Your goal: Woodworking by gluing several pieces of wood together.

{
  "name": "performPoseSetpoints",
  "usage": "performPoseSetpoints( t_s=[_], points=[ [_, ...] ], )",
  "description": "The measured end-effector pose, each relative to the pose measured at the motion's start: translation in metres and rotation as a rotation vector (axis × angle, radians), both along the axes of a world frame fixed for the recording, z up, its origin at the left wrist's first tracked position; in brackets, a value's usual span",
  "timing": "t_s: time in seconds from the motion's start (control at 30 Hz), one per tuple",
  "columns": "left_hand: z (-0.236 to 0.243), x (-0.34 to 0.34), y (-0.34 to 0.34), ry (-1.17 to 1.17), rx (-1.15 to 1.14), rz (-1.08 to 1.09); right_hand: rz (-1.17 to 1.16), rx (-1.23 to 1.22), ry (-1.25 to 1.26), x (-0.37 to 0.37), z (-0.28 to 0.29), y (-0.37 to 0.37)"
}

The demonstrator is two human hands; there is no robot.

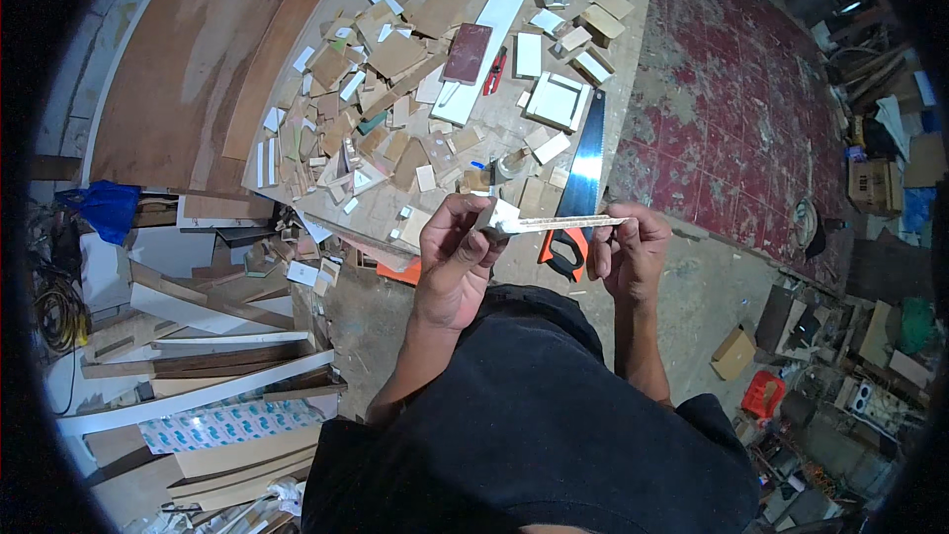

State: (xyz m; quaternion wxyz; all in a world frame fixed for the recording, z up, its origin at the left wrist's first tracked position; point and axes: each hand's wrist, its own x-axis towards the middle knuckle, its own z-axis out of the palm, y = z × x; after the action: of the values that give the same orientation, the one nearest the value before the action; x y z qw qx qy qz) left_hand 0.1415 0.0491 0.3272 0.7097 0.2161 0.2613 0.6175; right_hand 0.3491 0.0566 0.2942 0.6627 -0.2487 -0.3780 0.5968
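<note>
My left hand (460, 262) grips a small white block (497, 217) with a thin, pale wooden strip (563, 222) reaching out to the right from it. My right hand (631, 257) pinches the far end of that strip between thumb and fingers; whether block and strip are one piece, I cannot tell. Just beyond the hands lies a handsaw (583, 168) with an orange and black handle. Farther up the worktable (554, 40) are red-handled pliers (496, 69), a maroon rectangular board (467, 53) and several white-faced wooden pieces (557, 101).
Many wood offcuts (393, 53) cover the table's left part, beside large brown panels (158, 69). Long boards (217, 361) and a blue bag (104, 208) lie at lower left. A red tiled surface (712, 119) is at right, with a red crate (761, 396) and clutter below it.
</note>
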Motion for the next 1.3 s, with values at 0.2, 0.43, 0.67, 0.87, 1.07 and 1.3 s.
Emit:
performPoseSetpoints(
  t_s=[0.2, 0.43, 0.67, 0.87, 1.07, 1.3],
  points=[
    [0.002, -0.003, 0.001, 0.014, -0.010, -0.064, -0.048, -0.061, 0.077, -0.006, -0.001, 0.002],
    [-0.011, -0.012, 0.001, -0.002, -0.033, -0.038, -0.024, -0.089, 0.051, -0.009, -0.008, -0.005],
    [-0.007, -0.020, 0.006, -0.002, -0.017, -0.043, -0.048, -0.095, 0.117, -0.017, -0.006, -0.003],
    [-0.017, -0.027, 0.005, -0.051, -0.056, 0.014, 0.001, -0.131, 0.032, -0.028, -0.015, -0.007],
    [-0.025, -0.044, 0.014, 0.022, -0.098, 0.002, -0.043, -0.224, 0.047, -0.033, -0.021, 0.002],
    [-0.056, -0.071, 0.024, 0.059, -0.213, 0.089, -0.122, -0.347, -0.077, -0.018, -0.049, 0.007]
  ],
)
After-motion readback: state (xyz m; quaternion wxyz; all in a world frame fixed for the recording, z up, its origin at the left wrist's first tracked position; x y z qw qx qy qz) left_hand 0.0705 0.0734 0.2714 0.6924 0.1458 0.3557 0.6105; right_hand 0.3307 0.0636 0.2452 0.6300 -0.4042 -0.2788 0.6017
